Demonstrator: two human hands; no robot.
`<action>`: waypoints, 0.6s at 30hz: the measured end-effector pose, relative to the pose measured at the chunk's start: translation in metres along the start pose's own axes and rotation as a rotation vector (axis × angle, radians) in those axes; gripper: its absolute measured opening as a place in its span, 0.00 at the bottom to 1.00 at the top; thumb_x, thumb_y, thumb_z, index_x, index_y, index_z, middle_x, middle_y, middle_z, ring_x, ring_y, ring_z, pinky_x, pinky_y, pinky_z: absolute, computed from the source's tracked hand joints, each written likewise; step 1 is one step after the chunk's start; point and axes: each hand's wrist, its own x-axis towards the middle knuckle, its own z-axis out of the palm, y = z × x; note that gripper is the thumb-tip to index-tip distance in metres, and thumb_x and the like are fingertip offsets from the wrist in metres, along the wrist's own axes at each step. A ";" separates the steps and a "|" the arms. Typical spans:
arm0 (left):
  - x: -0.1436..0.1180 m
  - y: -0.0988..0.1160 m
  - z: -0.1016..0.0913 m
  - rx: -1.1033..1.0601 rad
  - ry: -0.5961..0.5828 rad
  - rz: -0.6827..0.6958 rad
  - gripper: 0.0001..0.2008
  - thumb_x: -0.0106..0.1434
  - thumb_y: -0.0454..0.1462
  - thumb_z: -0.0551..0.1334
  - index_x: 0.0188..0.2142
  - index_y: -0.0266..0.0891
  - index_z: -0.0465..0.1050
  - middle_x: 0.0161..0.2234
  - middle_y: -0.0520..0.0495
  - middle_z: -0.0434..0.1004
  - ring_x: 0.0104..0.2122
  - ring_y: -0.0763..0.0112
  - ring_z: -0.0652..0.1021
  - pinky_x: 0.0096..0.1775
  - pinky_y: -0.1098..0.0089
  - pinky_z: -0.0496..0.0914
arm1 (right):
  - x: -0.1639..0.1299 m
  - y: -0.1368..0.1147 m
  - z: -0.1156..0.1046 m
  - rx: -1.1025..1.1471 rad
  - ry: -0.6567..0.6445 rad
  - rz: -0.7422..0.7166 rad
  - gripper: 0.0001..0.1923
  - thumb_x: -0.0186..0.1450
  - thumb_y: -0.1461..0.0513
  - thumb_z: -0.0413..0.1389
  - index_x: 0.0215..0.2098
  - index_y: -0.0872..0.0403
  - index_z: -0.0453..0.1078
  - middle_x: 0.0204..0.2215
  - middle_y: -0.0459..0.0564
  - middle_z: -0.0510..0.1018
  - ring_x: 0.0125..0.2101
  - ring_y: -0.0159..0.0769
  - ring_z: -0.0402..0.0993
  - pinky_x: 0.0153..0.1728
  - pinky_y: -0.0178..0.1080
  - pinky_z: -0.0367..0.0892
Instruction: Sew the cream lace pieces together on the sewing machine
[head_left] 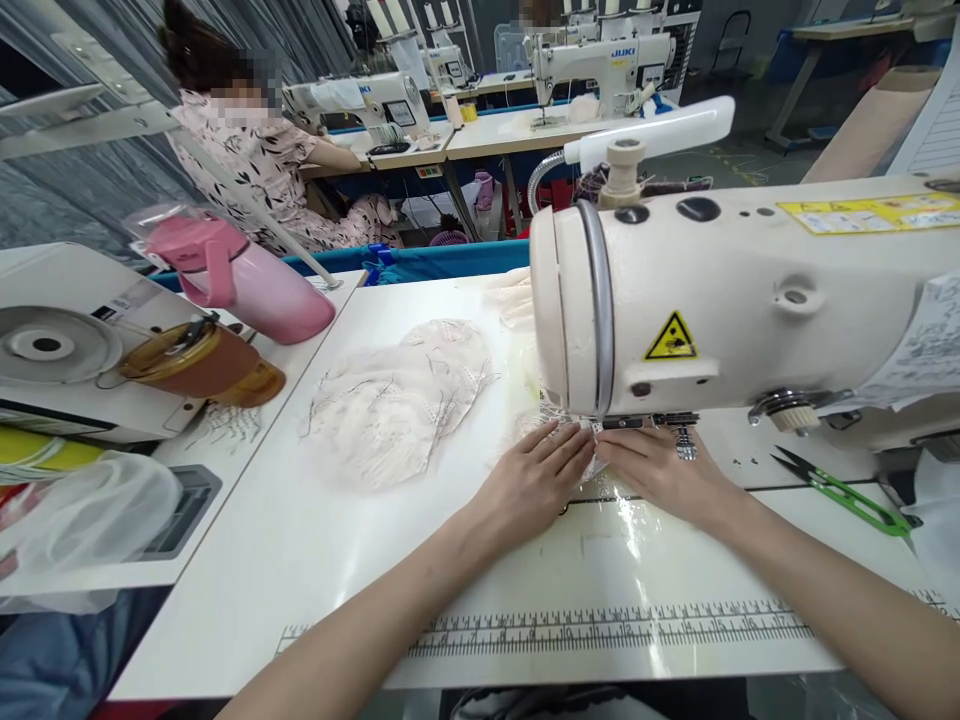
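My left hand [536,472] and my right hand [658,470] lie flat on the white table [300,540], fingertips pressed on a small piece of pale lace fabric [596,455] under the head of a cream sewing machine [735,290]. The fingertips of both hands meet right at the presser foot [637,424]. The machine head hides most of the piece. A pile of similar lace pieces [390,400] lies to the left of my left hand.
Green thread snips [847,490] lie right of the needle area. A pink jug [240,280] and an amber bottle [202,362] lie on their sides at the left. A ruler strip [615,630] runs along the table's front. Another person sits at a machine behind.
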 end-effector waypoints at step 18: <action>-0.002 -0.008 -0.004 -0.044 0.011 -0.048 0.19 0.68 0.34 0.49 0.55 0.27 0.66 0.55 0.38 0.69 0.56 0.58 0.70 0.56 0.59 0.68 | -0.004 -0.013 0.015 0.127 -0.006 -0.022 0.12 0.63 0.73 0.50 0.38 0.54 0.70 0.38 0.44 0.79 0.43 0.30 0.71 0.42 0.35 0.62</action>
